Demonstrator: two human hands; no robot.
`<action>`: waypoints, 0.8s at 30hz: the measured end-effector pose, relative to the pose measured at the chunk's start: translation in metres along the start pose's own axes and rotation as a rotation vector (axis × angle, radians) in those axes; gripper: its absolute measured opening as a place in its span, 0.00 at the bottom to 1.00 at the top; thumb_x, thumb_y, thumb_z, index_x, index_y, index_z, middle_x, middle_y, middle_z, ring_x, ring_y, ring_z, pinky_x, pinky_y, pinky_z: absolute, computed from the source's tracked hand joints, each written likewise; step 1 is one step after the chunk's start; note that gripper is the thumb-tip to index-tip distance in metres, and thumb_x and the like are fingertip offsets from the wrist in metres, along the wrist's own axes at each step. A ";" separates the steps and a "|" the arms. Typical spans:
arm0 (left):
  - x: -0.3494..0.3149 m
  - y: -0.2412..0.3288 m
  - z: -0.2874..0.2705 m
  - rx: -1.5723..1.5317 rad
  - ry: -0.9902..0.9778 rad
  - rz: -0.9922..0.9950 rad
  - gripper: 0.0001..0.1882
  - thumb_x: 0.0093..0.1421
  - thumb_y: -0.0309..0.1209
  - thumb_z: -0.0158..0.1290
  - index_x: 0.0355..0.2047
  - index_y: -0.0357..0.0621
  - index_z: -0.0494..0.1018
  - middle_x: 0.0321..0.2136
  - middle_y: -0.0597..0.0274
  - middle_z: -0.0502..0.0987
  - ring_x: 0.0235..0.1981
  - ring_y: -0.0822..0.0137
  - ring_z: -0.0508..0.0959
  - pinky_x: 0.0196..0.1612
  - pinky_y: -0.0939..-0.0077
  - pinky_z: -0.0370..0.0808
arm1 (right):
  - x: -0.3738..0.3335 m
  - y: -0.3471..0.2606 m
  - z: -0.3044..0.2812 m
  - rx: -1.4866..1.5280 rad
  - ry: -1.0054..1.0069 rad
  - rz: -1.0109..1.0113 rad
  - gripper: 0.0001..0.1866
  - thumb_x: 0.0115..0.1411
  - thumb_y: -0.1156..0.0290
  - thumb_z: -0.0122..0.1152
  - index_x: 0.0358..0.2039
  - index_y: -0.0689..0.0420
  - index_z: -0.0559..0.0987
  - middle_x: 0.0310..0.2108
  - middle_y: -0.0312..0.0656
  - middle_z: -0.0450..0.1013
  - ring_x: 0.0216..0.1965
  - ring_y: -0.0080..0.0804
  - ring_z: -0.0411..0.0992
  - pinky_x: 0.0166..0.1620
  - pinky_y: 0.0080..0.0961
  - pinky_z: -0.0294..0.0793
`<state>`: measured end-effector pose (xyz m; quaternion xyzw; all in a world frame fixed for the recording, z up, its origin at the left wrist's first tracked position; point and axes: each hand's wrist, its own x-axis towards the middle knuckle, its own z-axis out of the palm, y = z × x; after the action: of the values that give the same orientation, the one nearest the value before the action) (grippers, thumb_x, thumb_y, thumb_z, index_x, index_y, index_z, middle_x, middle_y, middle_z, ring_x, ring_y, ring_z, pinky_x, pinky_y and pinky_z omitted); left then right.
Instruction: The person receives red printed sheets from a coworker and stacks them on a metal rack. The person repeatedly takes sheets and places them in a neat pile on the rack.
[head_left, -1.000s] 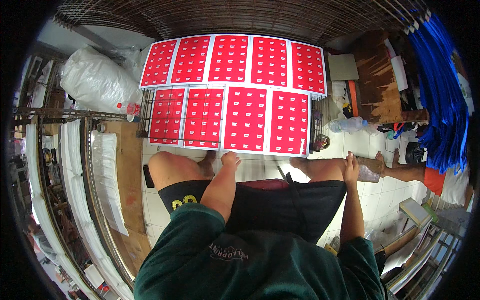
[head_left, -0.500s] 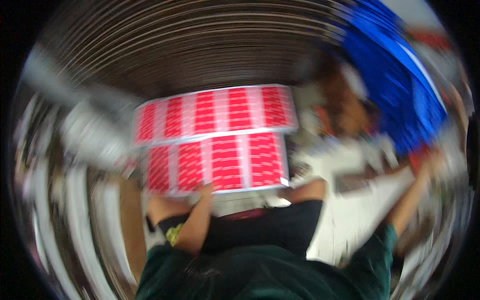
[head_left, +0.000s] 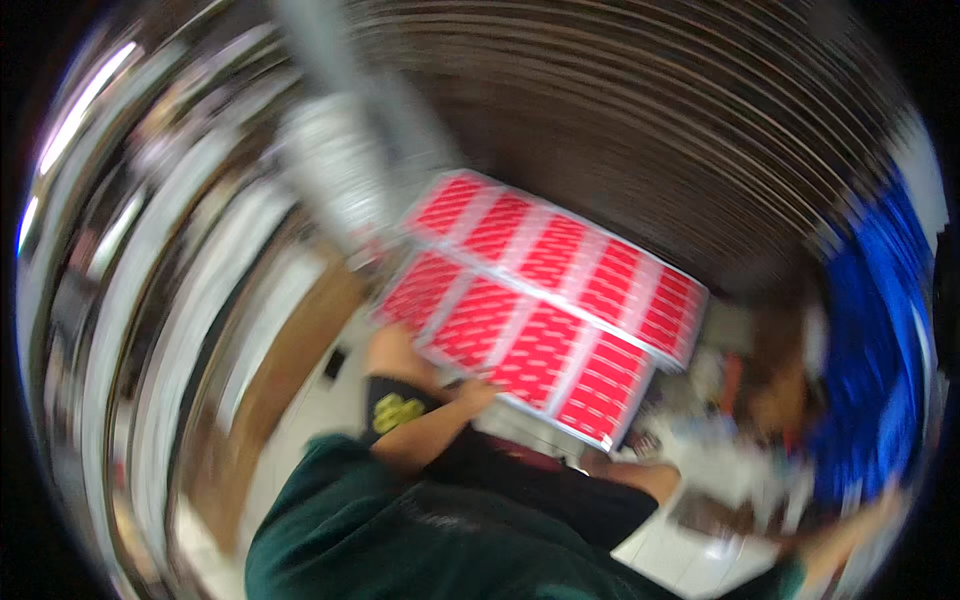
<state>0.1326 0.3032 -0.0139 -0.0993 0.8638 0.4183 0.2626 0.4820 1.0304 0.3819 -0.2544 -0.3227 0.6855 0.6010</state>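
Observation:
Two red-and-white striped flat packs lie side by side in front of my knees, a far one (head_left: 553, 250) and a near one (head_left: 540, 365). They look like sheets or boxes with several red bands. My left hand (head_left: 478, 391) touches the near edge of the near pack; blur hides how its fingers are set. At the lower right rim, my right hand (head_left: 882, 508) is stretched out beside blue plastic sheeting (head_left: 870, 380). Motion smears its fingers, and I cannot make out anything in them.
Brown ridged stacked material (head_left: 640, 120) rises behind the packs. A wrapped pale roll (head_left: 335, 165) stands to their left, with long pale boards (head_left: 245, 300) further left. Blurred small items and a brown object (head_left: 775, 375) lie on the pale tiled floor (head_left: 690, 560) at right.
The view has turned, so the packs now slant down to the right. My left hand stays at the near pack's edge. My right hand appears lower, closer to the rim.

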 end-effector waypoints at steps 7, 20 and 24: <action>0.011 -0.014 0.008 -0.459 -0.033 -0.204 0.27 0.50 0.25 0.53 0.50 0.50 0.57 0.30 0.60 0.70 0.23 0.69 0.71 0.18 0.79 0.65 | 0.016 0.009 0.052 0.228 -0.254 -0.181 0.31 0.59 0.46 0.36 0.51 0.61 0.63 0.51 0.53 0.62 0.53 0.48 0.61 0.55 0.46 0.58; 0.015 -0.033 -0.024 -0.435 -0.173 -0.124 0.34 0.49 0.29 0.53 0.55 0.54 0.49 0.38 0.55 0.70 0.32 0.59 0.73 0.29 0.66 0.69 | -0.003 -0.056 0.066 -0.339 -0.130 -0.042 0.21 0.62 0.66 0.37 0.54 0.60 0.55 0.53 0.54 0.56 0.53 0.46 0.59 0.53 0.38 0.63; 0.001 -0.011 -0.023 -0.406 -0.162 -0.135 0.33 0.49 0.27 0.53 0.54 0.55 0.52 0.37 0.57 0.70 0.28 0.63 0.73 0.26 0.71 0.68 | 0.001 -0.062 0.064 -0.376 -0.139 -0.065 0.19 0.61 0.72 0.36 0.53 0.60 0.58 0.51 0.50 0.61 0.52 0.39 0.62 0.54 0.39 0.64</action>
<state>0.1275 0.2785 -0.0103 -0.1737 0.7296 0.5715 0.3330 0.4759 1.0271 0.4708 -0.3036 -0.4937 0.6095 0.5409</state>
